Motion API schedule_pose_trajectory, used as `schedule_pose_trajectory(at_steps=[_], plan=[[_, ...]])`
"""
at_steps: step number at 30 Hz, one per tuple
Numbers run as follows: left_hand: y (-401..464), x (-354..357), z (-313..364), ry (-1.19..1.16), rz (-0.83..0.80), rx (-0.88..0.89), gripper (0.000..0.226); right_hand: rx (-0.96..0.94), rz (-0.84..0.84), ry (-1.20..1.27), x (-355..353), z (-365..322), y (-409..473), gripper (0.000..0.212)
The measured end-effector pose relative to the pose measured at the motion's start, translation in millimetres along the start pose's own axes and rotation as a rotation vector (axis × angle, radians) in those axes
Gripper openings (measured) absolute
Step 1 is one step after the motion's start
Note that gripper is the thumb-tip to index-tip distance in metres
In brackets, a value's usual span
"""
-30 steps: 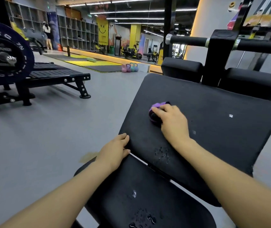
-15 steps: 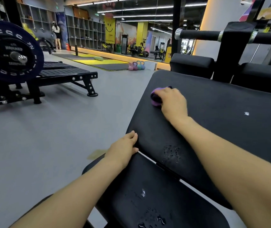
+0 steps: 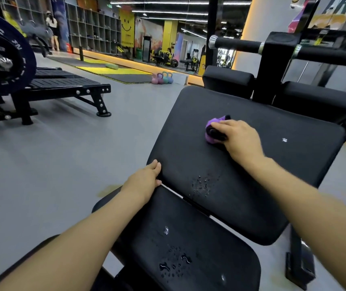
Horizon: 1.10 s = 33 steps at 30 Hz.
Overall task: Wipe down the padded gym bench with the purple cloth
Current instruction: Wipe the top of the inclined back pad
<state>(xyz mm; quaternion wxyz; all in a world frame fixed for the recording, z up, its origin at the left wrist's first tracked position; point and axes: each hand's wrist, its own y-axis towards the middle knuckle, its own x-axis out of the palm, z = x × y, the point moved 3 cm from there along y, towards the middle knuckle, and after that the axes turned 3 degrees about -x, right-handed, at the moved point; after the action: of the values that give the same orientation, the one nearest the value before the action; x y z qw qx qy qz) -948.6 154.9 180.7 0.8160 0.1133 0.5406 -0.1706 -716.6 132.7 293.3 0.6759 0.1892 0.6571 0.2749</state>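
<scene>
Bench pad, black, carries the cloth on its upper middle area, closer to the left edge than the right. Right hand lies over the bunched cloth, fingers curled round it, pressing it to the pad. Left hand rests at the pad's near left corner, fingers straight and relaxed, grasping nothing. Droplets sit near the pad's near edge; more droplets lie on the seat below.
</scene>
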Motion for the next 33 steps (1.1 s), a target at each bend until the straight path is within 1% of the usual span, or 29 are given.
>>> schedule_pose_trajectory(at_steps=[2, 5, 7, 9, 10, 11, 13, 14, 17, 19, 21, 23, 24, 26, 30, 31, 33], plan=[[-1, -1, 2, 0.013, -0.006, -0.008, 0.056, 0.002, -0.006, 0.093, 7, -22, -13, 0.034], [-2, -2, 4, 0.032, -0.014, -0.016, 0.056, -0.065, -0.082, 0.182, 9, -43, -37, 0.037], [-3, -3, 5, 0.027, -0.023, -0.024, 0.056, -0.139, -0.11, 0.182, 5, -47, -46, 0.034], [-4, -4, 6, 0.023, -0.025, -0.031, 0.056, -0.2, -0.136, 0.107, -3, -40, -43, 0.031], [-3, -3, 5, 0.02, -0.023, -0.032, 0.056, -0.196, -0.119, 0.077, -6, -32, -36, 0.031], [-3, -3, 6, 0.016, -0.021, -0.033, 0.056, -0.147, -0.073, 0.079, -9, -23, -29, 0.03], [-2, -1, 5, 0.017, -0.016, -0.034, 0.056, 0.018, 0.027, 0.16, -9, -14, -19, 0.03], [-1, -1, 5, 0.025, -0.011, -0.034, 0.056, 0.05, 0.052, 0.182, -4, -18, -19, 0.028], [-1, 0, 5, 0.054, 0.002, -0.04, 0.055, -0.015, 0.04, 0.208, 12, -43, -30, 0.027], [-2, 0, 6, 0.073, -0.001, -0.041, 0.054, -0.044, -0.075, 0.21, 12, -50, -39, 0.037], [-3, 0, 7, 0.078, -0.004, -0.042, 0.054, -0.071, -0.18, 0.158, 10, -50, -47, 0.055], [-2, -1, 8, 0.09, 0.0, -0.039, 0.053, -0.092, -0.166, 0.128, 8, -56, -47, 0.07], [-2, -1, 9, 0.1, 0.002, -0.04, 0.053, -0.089, -0.151, 0.113, 10, -59, -44, 0.071], [-1, -1, 9, 0.115, -0.001, -0.046, 0.054, -0.088, -0.129, 0.07, 17, -64, -32, 0.06], [0, 0, 7, 0.12, 0.009, -0.042, 0.054, -0.177, -0.127, 0.027, 24, -69, -36, 0.042], [0, 0, 6, 0.117, 0.008, -0.042, 0.053, -0.221, -0.104, 0.018, 21, -69, -46, 0.039], [0, 1, 4, 0.125, 0.008, -0.037, 0.053, -0.301, -0.064, 0.021, 15, -64, -72, 0.043]])
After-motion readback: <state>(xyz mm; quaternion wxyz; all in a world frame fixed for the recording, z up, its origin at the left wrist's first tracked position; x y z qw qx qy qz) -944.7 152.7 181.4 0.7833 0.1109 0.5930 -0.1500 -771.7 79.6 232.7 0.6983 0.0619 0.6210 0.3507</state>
